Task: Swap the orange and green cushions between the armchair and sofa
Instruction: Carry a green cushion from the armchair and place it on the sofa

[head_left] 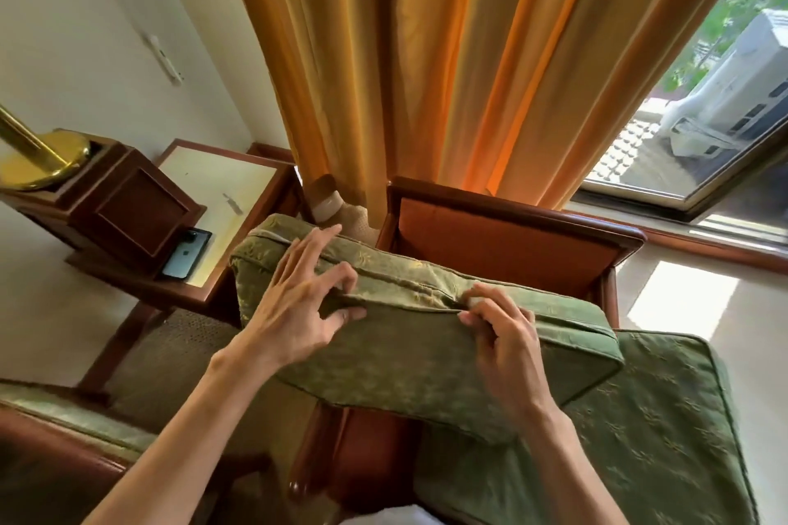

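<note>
**Green brocade cushion over the armchair's left arm**

Green patterned fabric fills the middle of your view: the green cushion (405, 337) is tilted, lying across the wooden arm of the armchair (511, 243) and partly over a second green cushion (652, 431) already on the seat at lower right. Your left hand (298, 303) lies on its top edge with fingers spread and the thumb under the piped seam. Your right hand (507, 341) has its fingers curled, pinching the same seam further right. The armchair's orange back panel stands bare behind the cushion.

Around it: orange-gold curtains (426, 55) hang directly behind the armchair, touching its back rail. To your left, a wooden side table (221, 192) stands just beside the cushion's far corner, carrying a dark wooden box (132, 209) and a phone (187, 254) lying flat. A brass lamp base (42, 162) sits on a stand beyond. The window (703, 98) is at right. Part of the sofa (64, 418), green-seated, shows at lower left.
</note>
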The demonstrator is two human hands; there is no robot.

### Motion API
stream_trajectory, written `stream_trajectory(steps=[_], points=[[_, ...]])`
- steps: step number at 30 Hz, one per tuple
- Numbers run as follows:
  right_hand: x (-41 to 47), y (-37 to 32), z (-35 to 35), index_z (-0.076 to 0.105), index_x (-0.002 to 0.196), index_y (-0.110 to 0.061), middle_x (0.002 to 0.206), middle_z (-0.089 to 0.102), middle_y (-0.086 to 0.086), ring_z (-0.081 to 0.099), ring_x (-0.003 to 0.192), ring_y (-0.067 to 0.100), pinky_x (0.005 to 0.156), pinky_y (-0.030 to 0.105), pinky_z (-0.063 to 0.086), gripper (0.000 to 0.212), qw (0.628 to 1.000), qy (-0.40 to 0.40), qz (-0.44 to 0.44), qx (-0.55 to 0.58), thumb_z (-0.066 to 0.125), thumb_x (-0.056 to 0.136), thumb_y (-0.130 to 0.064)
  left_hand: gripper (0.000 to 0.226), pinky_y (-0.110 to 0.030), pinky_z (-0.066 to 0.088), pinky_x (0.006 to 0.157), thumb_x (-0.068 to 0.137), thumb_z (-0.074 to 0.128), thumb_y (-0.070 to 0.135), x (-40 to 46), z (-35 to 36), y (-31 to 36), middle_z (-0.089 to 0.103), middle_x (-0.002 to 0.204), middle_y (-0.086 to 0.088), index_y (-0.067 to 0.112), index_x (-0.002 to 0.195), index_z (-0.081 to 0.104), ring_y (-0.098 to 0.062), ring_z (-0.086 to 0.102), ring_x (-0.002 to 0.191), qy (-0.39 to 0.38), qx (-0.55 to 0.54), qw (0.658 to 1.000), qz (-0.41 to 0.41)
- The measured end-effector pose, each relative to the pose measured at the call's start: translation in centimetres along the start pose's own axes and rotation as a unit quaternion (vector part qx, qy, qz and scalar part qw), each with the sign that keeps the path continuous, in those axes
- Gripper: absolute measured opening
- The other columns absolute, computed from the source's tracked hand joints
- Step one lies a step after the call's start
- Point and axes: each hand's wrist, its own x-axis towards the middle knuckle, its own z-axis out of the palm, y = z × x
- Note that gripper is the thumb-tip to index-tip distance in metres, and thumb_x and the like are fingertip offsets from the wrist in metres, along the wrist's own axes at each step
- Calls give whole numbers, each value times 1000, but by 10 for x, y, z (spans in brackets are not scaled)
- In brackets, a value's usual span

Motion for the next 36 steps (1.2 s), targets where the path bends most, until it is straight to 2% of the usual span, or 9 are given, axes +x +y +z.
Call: stream_trajectory(steps=[3, 5, 7, 10, 13, 18, 26, 31, 36], points=[[-15, 13, -6, 64, 102, -18, 139, 55, -9, 57, 114, 19, 96, 36, 38, 18, 998, -59, 7, -20, 49, 101, -29, 80, -44, 6, 118, 61, 79, 70, -3, -10, 6, -11, 166, 3, 41, 124, 41, -22, 14, 147, -73, 58, 995, -15], [-19, 12, -16, 60, 100, -22, 141, 52, -12, 56, 107, 22, 91, 37, 39, 30, 993, -106, 34, -43, 44, 100, -47, 121, -47, 1, 117, 52, 84, 68, 6, -19, 6, -13, 165, 3, 45, 148, 15, -28, 13, 147, -120, 92, 987, -55], [-17, 5, -26, 54, 92, -25, 128, 57, -15, 55, 98, 19, 87, 38, 40, 46, 985, -148, 54, -65, 41, 92, -69, 139, -49, -5, 117, 50, 83, 72, 15, -25, 6, -2, 165, -1, 40, 155, -1, -30, 4, 148, -181, 136, 969, -97], [0, -18, -34, 50, 108, -25, 109, 53, -11, 51, 95, 13, 88, 39, 44, 75, 966, -206, 39, -152, 43, 73, -91, 138, -50, -14, 117, 52, 79, 76, 18, -15, 8, 8, 163, -8, 20, 156, 9, -30, -8, 150, -210, 208, 951, -87], [21, -53, -15, 42, 133, -18, 126, 44, 2, 43, 115, 22, 99, 42, 40, 110, 944, -248, -15, -216, 48, 58, -98, 131, -53, -19, 118, 55, 78, 74, 12, -7, 14, 8, 164, -10, 15, 153, 16, -29, -13, 151, -211, 222, 950, -61], [33, -87, 61, 22, 149, -9, 143, 40, 10, 38, 131, 30, 110, 52, 28, 125, 929, -291, -111, -200, 73, 58, -79, 113, -47, -3, 122, 55, 80, 72, -10, -8, 5, 41, 147, -5, 19, 144, 33, -25, 28, 142, -133, 178, 974, -42], [-17, 20, -43, 20, 149, -29, 138, 42, -9, 37, 127, 16, 112, 39, 26, 129, 924, -298, 11, -240, 67, 45, -90, 115, -26, -13, 118, 46, 88, 68, -56, -15, -23, 49, 135, -1, 25, 140, 38, -22, 38, 132, -72, 92, 990, -83], [-42, 41, -48, 30, 139, -25, 127, 43, -6, 40, 118, 18, 106, 40, 29, 119, 923, -275, 29, -268, 73, 44, -80, 123, -40, 1, 122, 47, 88, 63, -54, -4, -5, 48, 137, -1, 28, 149, 29, -23, 36, 134, -71, 124, 987, -75], [-52, 47, -43, 40, 123, -26, 116, 46, -8, 41, 108, 16, 98, 40, 32, 100, 940, -230, 9, -252, 72, 43, -78, 108, -44, 9, 119, 42, 86, 69, -55, -1, -3, 50, 127, 1, 23, 131, 45, -23, 41, 126, -73, 142, 983, -92]])
